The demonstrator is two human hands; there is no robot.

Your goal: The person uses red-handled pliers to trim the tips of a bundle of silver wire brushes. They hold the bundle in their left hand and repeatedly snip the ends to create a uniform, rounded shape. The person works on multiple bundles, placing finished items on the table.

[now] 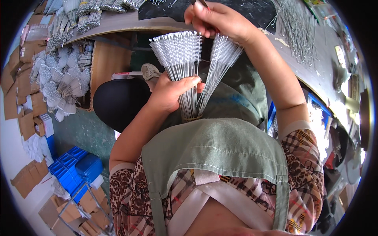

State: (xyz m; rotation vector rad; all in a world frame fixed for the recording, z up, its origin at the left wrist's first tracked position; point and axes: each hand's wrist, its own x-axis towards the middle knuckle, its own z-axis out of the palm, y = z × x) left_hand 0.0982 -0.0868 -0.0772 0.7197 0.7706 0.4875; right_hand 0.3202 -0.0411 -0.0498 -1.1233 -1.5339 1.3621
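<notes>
My left hand (175, 92) is closed around a bundle of thin wire brushes (177, 51) with white bristles pointing up. The bundle is split in two: a thick part on the left and a smaller fan of brushes (224, 55) leaning right. A band (192, 118) circles the wire stems low down, near my apron (220, 133). Just above the bristle tips, my right hand (222, 19) is closed with bent fingers. A dark, slim thing with a bit of red (201, 3) sticks out by its thumb; its kind is not clear.
A curved worktable (169, 24) runs across the far side, with tied brush bundles (92, 13) at its left and loose wires (297, 33) at its right. More brush bundles (61, 80) fill a box on the left. A black stool (118, 104) and blue crates (75, 169) stand lower left.
</notes>
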